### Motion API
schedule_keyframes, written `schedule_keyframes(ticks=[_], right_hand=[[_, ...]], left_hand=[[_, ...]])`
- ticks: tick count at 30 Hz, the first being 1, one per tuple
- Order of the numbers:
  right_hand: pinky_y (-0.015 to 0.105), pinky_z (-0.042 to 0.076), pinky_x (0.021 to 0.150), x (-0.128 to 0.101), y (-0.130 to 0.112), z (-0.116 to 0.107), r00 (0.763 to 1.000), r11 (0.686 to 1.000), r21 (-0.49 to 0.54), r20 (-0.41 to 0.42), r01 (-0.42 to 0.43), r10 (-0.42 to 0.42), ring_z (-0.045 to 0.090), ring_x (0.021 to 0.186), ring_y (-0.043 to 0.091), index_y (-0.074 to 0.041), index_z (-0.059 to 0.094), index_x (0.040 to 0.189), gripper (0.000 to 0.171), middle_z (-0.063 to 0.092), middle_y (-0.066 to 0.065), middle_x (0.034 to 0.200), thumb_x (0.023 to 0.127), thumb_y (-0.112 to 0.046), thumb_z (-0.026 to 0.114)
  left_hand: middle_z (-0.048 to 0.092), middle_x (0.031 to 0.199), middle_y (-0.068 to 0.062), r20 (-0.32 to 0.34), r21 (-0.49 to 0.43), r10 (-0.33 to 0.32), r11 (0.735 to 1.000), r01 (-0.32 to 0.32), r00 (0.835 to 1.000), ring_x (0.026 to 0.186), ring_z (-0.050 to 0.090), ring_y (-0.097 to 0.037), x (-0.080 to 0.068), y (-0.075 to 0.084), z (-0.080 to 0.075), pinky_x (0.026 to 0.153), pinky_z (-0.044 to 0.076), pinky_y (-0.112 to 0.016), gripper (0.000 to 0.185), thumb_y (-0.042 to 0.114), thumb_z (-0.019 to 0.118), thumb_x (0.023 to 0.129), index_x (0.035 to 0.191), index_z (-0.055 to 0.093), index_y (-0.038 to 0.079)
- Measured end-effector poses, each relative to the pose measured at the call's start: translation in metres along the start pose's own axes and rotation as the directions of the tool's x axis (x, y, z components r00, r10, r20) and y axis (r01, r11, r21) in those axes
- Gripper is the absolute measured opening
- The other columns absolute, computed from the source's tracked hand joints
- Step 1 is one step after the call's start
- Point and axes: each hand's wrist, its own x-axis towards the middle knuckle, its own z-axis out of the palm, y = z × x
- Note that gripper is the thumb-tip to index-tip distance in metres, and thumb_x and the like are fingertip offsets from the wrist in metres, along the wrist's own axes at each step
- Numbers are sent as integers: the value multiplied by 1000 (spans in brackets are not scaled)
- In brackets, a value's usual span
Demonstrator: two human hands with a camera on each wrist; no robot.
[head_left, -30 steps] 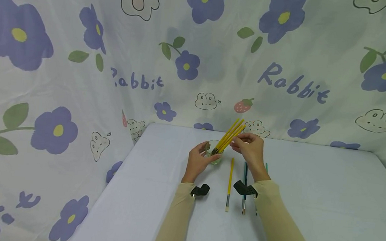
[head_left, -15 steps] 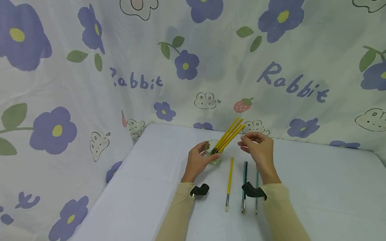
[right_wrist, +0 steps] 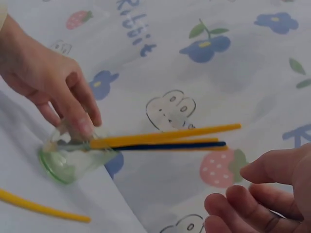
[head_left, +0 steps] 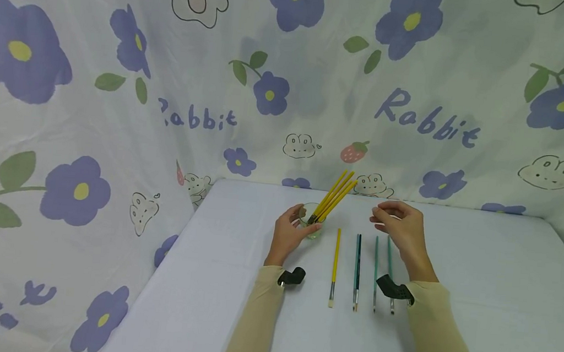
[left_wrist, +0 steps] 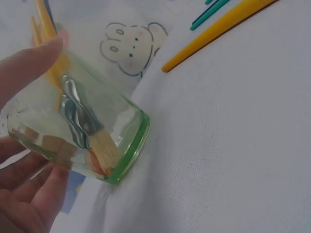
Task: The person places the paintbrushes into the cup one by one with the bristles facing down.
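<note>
My left hand (head_left: 289,235) grips a clear, green-tinted glass (left_wrist: 114,104) with its thumb and fingers. Several yellow-handled paintbrushes (head_left: 332,197) lean out of it toward the upper right, bristles down inside. A dark blue handle (right_wrist: 170,145) shows among them in the right wrist view. The left wrist view shows pale bristles (left_wrist: 104,148) near the bottom of the tilted glass. To the right of the glass, my right hand (head_left: 401,225) hovers over the table with nothing in it, its fingers loosely bent and the thumb apart from them in the right wrist view.
On the white table (head_left: 477,280), a yellow paintbrush (head_left: 336,257) lies nearest the glass. Right of it lie a teal and dark blue pair of paintbrushes (head_left: 358,262), then two teal ones, one (head_left: 376,266) partly under the right wrist. A patterned curtain (head_left: 322,46) hangs behind.
My right hand has moved right, away from the yellow handles, baring more of the teal paintbrushes on the table. My left hand and the glass stay in place.
</note>
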Motion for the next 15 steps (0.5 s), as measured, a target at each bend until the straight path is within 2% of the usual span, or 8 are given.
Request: schedule_keyframes(ticks=[5,9,15], right_hand=[[18,64,77,-3,8,-14,1000,995,-95,17,-9,10,72,81,-2,4,65,124,39,75,2,102,100,-27,70],[16,63,75,-5,17,-21,1000,985,-173,18,-17,21,71,81,-2,4,66,125,41,73,20,115,101,-29,68],[16,63,72,-5,28,-30,999,969,-242,18,-43,49,75,84,8,5,65,128,43,72,24,117,102,-29,66]], left_hand=[[62,143,-15,0,-2,9,1000,-9,1000,137,58,-33,0,1,1,116,51,-44,82,32,92,78,148,55,9],[62,144,-16,1,-12,14,1000,-14,1000,136,58,-34,0,1,0,116,51,-44,81,31,92,78,147,56,7],[60,147,-15,-2,8,15,1000,-15,1000,138,57,-32,0,1,0,116,51,-44,82,31,92,78,147,56,6]])
